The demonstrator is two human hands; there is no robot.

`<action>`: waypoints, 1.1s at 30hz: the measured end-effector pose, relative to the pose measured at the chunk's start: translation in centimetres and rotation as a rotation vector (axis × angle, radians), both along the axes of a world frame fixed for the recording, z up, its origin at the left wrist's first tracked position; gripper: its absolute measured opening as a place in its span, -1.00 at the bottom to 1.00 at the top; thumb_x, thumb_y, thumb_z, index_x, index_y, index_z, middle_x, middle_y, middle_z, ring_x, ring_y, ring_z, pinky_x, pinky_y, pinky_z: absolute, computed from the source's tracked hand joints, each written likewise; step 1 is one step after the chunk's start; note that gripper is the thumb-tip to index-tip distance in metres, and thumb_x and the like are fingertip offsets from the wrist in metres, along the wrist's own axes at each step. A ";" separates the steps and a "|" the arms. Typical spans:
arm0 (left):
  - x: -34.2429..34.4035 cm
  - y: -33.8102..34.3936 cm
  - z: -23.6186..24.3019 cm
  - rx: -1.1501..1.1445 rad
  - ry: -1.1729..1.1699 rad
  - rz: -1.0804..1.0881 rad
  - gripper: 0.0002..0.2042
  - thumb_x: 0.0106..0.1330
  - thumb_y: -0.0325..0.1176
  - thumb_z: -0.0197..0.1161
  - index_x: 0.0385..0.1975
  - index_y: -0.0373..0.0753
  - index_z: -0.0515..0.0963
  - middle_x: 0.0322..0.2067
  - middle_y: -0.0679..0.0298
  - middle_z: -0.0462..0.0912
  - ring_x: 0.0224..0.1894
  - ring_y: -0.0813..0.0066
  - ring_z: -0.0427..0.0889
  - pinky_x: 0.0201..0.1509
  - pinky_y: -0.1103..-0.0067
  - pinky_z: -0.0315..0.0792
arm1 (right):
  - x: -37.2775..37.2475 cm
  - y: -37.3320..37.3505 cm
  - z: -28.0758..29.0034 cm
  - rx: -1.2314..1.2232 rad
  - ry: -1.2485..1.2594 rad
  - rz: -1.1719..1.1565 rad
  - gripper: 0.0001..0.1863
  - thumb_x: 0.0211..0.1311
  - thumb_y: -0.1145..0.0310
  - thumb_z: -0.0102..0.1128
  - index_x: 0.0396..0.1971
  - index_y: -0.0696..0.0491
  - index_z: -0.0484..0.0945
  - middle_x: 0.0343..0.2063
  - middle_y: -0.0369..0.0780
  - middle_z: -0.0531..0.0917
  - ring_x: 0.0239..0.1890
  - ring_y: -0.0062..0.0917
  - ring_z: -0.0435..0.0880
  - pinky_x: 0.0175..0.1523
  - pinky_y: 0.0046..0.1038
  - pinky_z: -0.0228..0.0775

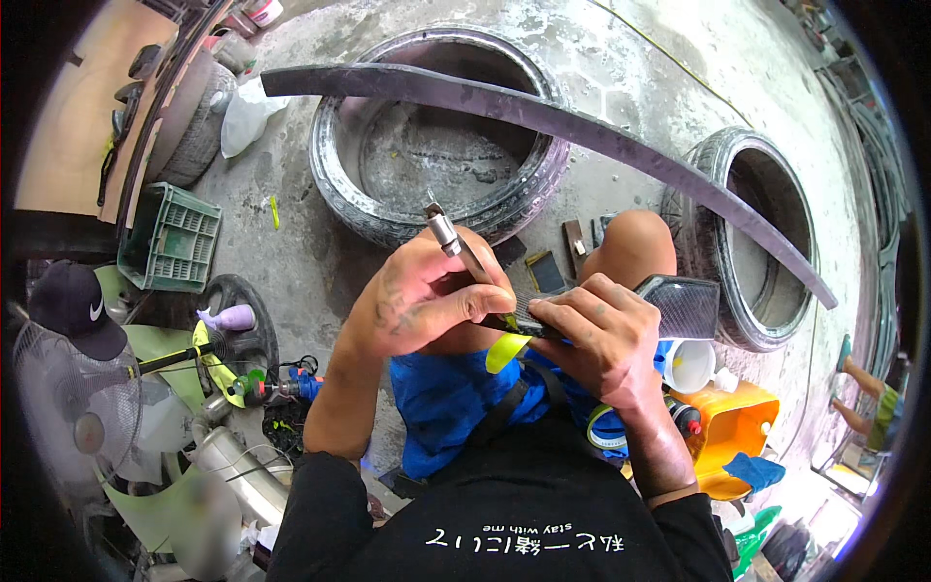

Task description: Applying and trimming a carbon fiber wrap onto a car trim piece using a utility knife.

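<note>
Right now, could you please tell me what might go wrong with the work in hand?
The left hand holds a slim metal tool close to the right hand, so a slip might nick it. The dark woven-pattern part is held in the air and could drop if the grip loosens. The dangling yellow-green strip might snag.

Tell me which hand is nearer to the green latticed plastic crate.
Left. The left hand is off to the right of the crate, not touching it; the right hand is on the same side but farther away, beyond the left.
</note>
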State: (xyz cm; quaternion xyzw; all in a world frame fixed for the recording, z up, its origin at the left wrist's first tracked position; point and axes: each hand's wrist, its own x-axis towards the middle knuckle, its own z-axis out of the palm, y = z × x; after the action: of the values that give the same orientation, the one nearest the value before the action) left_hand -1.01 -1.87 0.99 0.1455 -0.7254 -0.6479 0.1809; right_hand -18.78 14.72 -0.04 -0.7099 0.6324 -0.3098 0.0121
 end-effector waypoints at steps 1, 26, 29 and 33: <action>0.0 -0.3 -0.3 0.086 -0.005 -0.054 -0.91 0.31 -0.48 0.38 -0.35 -0.37 0.66 -0.35 0.21 0.66 -0.36 0.50 0.61 -0.27 0.57 0.48 | 0.0 0.1 0.0 -0.002 0.002 0.000 -0.61 -0.08 0.17 0.49 -0.21 -0.03 0.68 -0.40 -0.37 0.65 -0.35 -0.52 0.61 -0.31 -0.44 0.50; 0.5 1.0 -0.6 0.146 0.005 0.095 -0.91 0.27 -0.49 0.41 -0.38 -0.36 0.64 -0.44 0.27 0.59 -0.41 0.59 0.54 -0.38 0.62 0.35 | 0.1 0.1 0.0 -0.007 0.000 -0.003 -0.61 -0.05 0.16 0.49 -0.19 -0.02 0.68 -0.39 -0.36 0.66 -0.35 -0.50 0.61 -0.32 -0.44 0.48; 0.3 1.1 -0.7 0.052 0.037 0.106 -0.91 0.26 -0.50 0.41 -0.38 -0.36 0.64 -0.45 0.26 0.58 -0.43 0.58 0.54 -0.39 0.61 0.35 | 0.0 0.1 -0.1 -0.011 0.001 -0.003 -0.62 -0.03 0.16 0.48 -0.20 -0.02 0.68 -0.38 -0.36 0.66 -0.35 -0.51 0.61 -0.32 -0.45 0.47; 0.2 1.2 -1.0 0.026 0.065 0.100 -0.91 0.26 -0.49 0.41 -0.37 -0.36 0.63 -0.46 0.25 0.58 -0.43 0.55 0.54 -0.39 0.59 0.34 | 0.0 -0.1 0.0 -0.003 -0.002 0.002 -0.64 0.00 0.16 0.48 -0.20 -0.01 0.67 -0.39 -0.36 0.66 -0.35 -0.51 0.61 -0.33 -0.45 0.47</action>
State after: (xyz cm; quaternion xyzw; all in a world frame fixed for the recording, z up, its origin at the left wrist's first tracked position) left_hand -0.81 -0.70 0.03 0.1627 -0.7027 -0.6517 0.2346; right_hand -18.81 14.64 -0.04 -0.7103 0.6311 -0.3114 0.0121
